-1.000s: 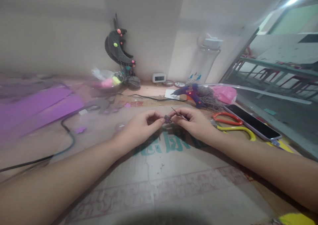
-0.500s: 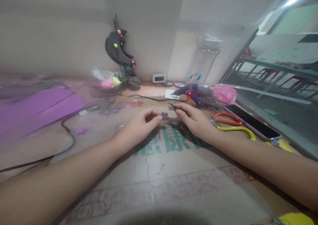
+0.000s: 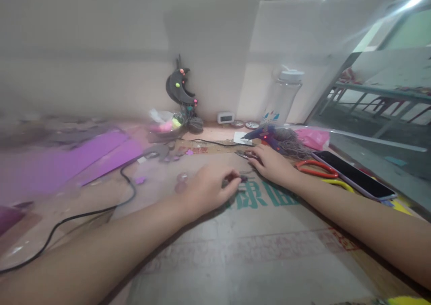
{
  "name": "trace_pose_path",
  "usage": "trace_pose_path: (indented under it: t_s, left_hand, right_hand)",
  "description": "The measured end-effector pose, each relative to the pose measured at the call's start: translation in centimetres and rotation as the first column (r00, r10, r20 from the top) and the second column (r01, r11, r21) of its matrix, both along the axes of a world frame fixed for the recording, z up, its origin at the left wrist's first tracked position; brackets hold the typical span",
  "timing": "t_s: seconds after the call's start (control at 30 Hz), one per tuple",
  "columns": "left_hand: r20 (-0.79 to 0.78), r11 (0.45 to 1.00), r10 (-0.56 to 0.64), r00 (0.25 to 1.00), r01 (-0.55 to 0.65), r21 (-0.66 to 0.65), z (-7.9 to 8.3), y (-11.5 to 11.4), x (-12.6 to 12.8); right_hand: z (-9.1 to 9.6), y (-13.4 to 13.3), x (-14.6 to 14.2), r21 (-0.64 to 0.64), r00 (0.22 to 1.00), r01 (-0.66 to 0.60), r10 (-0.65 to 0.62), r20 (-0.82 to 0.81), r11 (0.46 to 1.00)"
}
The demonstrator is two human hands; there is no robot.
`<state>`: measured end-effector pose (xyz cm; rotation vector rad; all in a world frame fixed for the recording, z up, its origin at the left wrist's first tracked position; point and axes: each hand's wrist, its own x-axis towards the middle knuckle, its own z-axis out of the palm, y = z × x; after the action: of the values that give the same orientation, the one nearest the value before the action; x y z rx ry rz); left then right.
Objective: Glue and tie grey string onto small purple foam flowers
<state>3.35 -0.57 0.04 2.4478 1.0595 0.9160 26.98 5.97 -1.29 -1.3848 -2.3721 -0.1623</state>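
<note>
My left hand point(image 3: 213, 186) is closed in a pinch over the cardboard sheet. At its fingertips a small grey-purple flower-shaped piece point(image 3: 243, 178) shows, partly hidden and blurred. My right hand point(image 3: 271, 165) lies low over the sheet, fingers closed on small pointed metal tweezers point(image 3: 241, 155), whose tips point left. The two hands are apart, and the tweezers do not touch the flower piece. Just behind my right hand lies a blue hot glue gun point(image 3: 266, 135) with a red light lit.
Purple sheets point(image 3: 97, 154) and a black cable point(image 3: 63, 222) lie left. Red-handled point(image 3: 316, 168) and yellow-handled tools and a phone point(image 3: 353, 174) are right. Behind stand a clear bottle point(image 3: 283, 98), a small clock point(image 3: 225, 117), grey yarn point(image 3: 291, 142) and a dark crescent ornament point(image 3: 178, 87).
The view has shifted, so things sit lower and farther right. My left hand has come nearer me with the flower piece; my right hand has lowered toward the sheet with the tweezers.
</note>
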Motion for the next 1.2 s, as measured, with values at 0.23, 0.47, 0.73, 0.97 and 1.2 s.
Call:
trace_pose_path:
  t_s: [0.23,0.47,0.73,0.97,1.2]
  left_hand:
    - [-0.021,0.932,-0.035,0.999,0.025,-0.361,3.3,0.4,-0.8]
    - [-0.335,0.91,0.105,0.936,-0.227,-0.347,8.1,4.5,-8.6]
    - [-0.464,0.894,0.371,0.804,-0.445,-0.057,3.6,8.0,-11.4]
    - [-0.351,0.935,0.347,0.87,-0.348,0.061,2.8,8.5,-10.5]
    - [-0.281,0.983,0.186,0.942,-0.18,0.046,0.9,9.0,-9.4]
  right_hand:
    - [-0.1,0.1,0.0,0.017,0.999,-0.039,0.039,0.013,0.999]
    - [0.1,-0.1,-0.1,-0.007,0.999,-0.041,0.041,0.002,0.999]
    - [0.4,-0.4,-0.2,-0.009,0.999,-0.038,0.038,0.013,0.999]
    - [0.2,-0.2,-0.1,-0.006,0.999,-0.051,0.051,0.019,0.999]
    - [-0.1,0.0,-0.2,0.017,0.998,-0.06,0.06,0.025,0.998]
